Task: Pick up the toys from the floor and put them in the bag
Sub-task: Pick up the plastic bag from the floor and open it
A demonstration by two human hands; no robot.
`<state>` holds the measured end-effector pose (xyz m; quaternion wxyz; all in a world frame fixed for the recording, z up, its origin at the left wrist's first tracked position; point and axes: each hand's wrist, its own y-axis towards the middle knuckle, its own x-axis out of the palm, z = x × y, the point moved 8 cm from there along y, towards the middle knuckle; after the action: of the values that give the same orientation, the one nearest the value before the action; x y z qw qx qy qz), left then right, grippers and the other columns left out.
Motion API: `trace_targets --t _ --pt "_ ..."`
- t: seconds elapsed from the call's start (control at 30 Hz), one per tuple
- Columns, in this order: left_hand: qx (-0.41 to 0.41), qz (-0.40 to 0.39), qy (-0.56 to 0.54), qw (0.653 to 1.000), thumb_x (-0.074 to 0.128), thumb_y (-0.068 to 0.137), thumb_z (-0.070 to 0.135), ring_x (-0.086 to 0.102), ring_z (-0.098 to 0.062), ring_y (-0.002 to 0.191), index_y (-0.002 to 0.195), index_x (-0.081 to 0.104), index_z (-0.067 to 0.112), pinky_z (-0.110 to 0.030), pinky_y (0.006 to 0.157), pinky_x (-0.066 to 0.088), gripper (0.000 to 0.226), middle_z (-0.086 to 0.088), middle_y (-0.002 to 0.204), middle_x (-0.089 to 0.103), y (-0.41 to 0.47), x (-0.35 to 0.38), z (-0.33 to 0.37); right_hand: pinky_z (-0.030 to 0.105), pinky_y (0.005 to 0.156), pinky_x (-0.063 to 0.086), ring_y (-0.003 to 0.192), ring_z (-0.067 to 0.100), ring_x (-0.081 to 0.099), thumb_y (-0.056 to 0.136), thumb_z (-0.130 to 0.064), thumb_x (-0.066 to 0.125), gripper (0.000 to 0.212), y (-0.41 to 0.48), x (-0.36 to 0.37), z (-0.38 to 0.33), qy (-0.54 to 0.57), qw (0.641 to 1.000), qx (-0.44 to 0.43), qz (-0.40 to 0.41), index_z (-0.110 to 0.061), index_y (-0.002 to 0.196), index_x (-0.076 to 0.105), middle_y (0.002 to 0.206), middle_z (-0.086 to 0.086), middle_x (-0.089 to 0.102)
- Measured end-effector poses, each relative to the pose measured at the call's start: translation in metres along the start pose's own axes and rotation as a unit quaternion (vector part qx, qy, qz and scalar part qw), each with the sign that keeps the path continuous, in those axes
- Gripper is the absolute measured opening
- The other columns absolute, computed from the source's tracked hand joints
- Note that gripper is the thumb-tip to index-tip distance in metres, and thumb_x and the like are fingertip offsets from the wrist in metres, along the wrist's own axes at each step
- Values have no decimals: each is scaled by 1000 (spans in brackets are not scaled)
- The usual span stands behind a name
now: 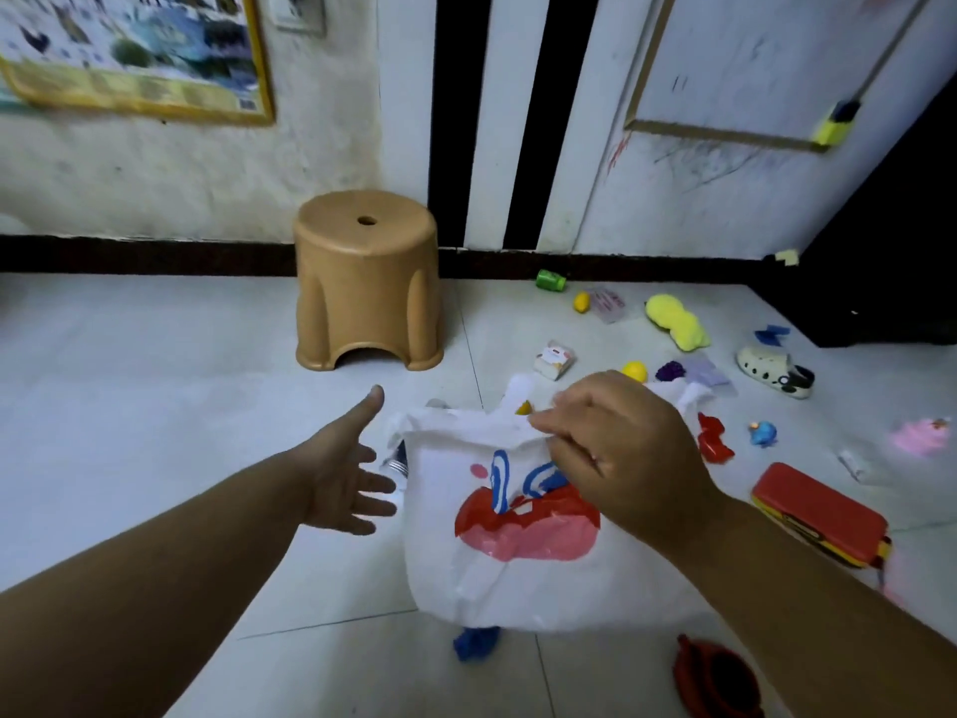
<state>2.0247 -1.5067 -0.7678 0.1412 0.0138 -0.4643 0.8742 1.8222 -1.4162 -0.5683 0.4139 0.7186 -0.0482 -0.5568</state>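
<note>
Pinching bag rim, right hand

2 bare arms show, 1 coming in from the near left and 1 from the near right. The left forearm and right forearm are uncovered as far as they can be seen. The left hand shows its thumb and 4 fingers; the right hand shows its back and knuckles
</note>
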Motion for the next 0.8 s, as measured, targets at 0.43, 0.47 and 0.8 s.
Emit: trace_targets --t 0.43,0.47,0.8 --pt "246 44 -102 963 53 78 -16 54 -33 111 149 20 34 -38 81 53 93 -5 144 35 30 3 32 29 63 56 69 15 63 88 -30 51 27 -65 92 -1 -2 978 21 -208 -18 85 75 77 0 70" --pt "248 41 -93 963 51 79 -16 54 -32 111 149 19 36 -39 82 53 94 -4 143 35 30 2 33 29 65 55 71 12 62 84 -37 55 26 -67 93 1 8 975 44 -217 -20 87 74 79 -2 70" --pt "309 -48 89 946 59 77 -15 56 -20 107 129 8 61 -37 77 57 105 17 120 47 24 13 30 53 104 32 128 37 41 68 -59 70 107 -127 80 124 -109 673 600 -418 -20 148 10 140 16 40"
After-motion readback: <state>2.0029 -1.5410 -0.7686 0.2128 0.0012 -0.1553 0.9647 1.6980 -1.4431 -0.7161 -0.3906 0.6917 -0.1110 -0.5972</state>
